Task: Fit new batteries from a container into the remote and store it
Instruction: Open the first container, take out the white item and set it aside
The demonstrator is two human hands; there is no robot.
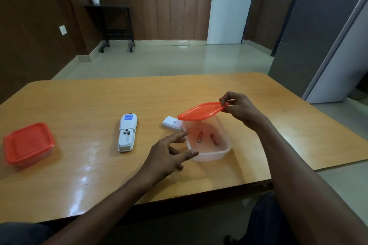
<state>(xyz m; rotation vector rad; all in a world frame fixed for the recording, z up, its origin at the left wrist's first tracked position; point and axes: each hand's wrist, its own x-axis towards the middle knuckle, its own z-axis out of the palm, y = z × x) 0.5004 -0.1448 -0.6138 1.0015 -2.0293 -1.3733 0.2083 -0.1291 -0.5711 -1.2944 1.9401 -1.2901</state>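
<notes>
A white remote (127, 132) lies face down on the wooden table (99, 175), its battery bay open and empty. Its white battery cover (172, 123) rests to the right of it. Beside the cover stands a clear plastic container (211, 153) holding two red batteries (199, 137) (214, 138). My right hand (239, 108) pinches the orange lid (201, 111) at its far right corner and holds it tilted above the container. My left hand (171, 153) hovers with fingers spread at the container's left rim, holding nothing.
A second container with its orange lid (28, 144) shut stands at the table's left edge. The table's front edge runs close to my lap. A grey cabinet (322, 35) stands beyond the table's far right corner.
</notes>
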